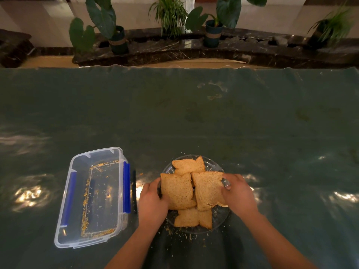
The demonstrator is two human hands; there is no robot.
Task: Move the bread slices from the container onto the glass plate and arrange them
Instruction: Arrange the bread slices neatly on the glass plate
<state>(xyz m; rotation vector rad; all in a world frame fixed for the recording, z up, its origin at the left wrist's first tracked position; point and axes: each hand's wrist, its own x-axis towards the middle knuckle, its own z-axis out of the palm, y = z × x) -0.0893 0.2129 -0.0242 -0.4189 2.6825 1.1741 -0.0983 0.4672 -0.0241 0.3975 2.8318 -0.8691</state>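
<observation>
Several brown bread slices lie overlapping on the glass plate at the near middle of the table. My left hand grips the left edge of the left slice. My right hand holds the right edge of the right slice. One slice lies at the plate's far side and another at its near side. The clear plastic container with blue clips stands to the left, holding only crumbs.
Crumbs lie scattered on the green plastic-covered table around the plate's near edge. Beyond the table's far edge a dark marble ledge carries several potted plants.
</observation>
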